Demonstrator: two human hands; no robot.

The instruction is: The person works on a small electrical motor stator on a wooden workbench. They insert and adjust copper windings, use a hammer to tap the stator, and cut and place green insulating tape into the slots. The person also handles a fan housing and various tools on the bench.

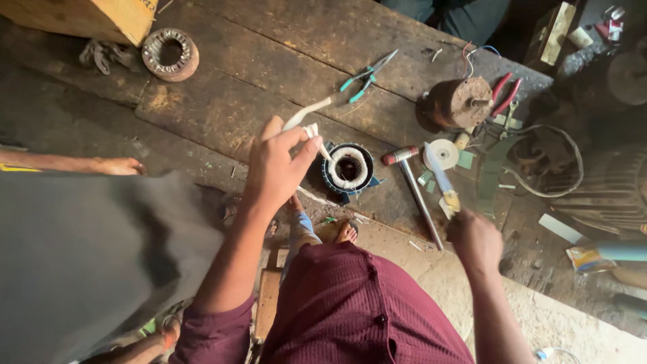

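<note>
White sleeve (306,114) pinched in my left hand (276,165) above the wound coil (348,168), ready to thread; right hand (475,239) fisted around a knife (441,178), blade clear.

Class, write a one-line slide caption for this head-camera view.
Left hand pulls white tape above a wound stator while right hand holds a knife.

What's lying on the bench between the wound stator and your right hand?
In the head view, a hammer lies between the wound stator and the right hand, its head up near the stator.
</note>
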